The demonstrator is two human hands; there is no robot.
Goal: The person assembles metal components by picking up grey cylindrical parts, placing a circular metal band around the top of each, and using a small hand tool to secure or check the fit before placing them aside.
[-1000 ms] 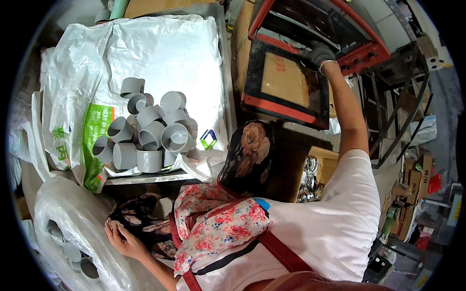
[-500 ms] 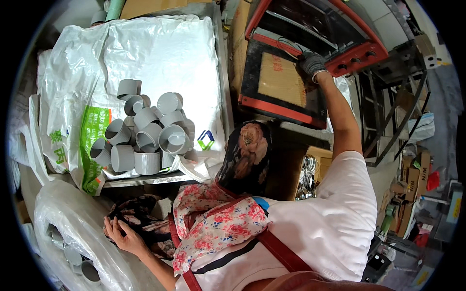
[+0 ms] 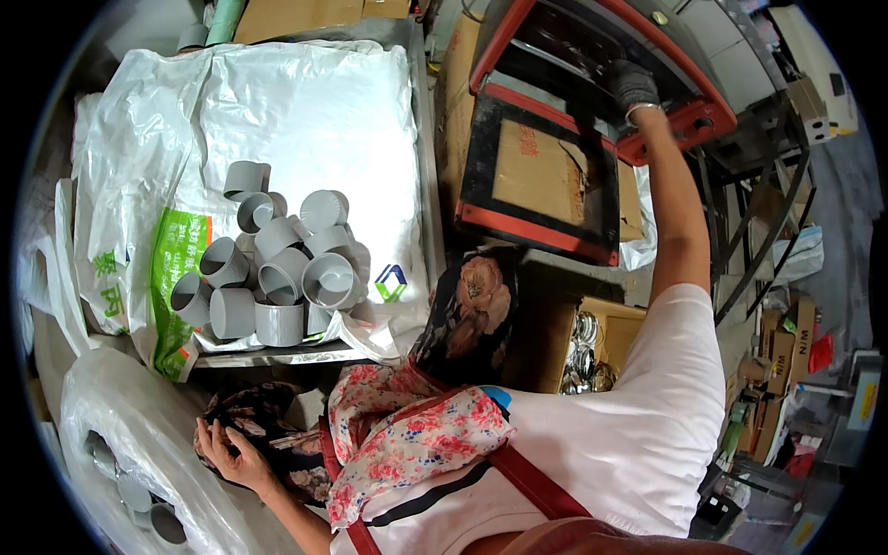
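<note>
My right hand (image 3: 635, 85), in a grey knit glove, reaches inside a red-framed oven (image 3: 717, 113). Its fingers are lost in the dark interior, so whether they grip anything is hidden. The oven's door (image 3: 536, 236), black-edged with a red strip, hangs folded down below the opening, and brown cardboard shows within its frame. My left hand (image 3: 231, 458) is bare and lies on my dark floral trouser leg, its fingers apart and holding nothing.
Several grey ribbed plastic cups (image 3: 232, 314) lie heaped on white plastic sacking (image 3: 305, 102) over a metal-edged table. More grey pieces show inside a clear bag (image 3: 268, 518). A cardboard box (image 3: 624, 324) holds shiny metal parts. Dark metal bars stand right of the oven.
My right hand has moved from the top edge of the lowered door up and to the right, into the oven. My left hand stays on my leg.
</note>
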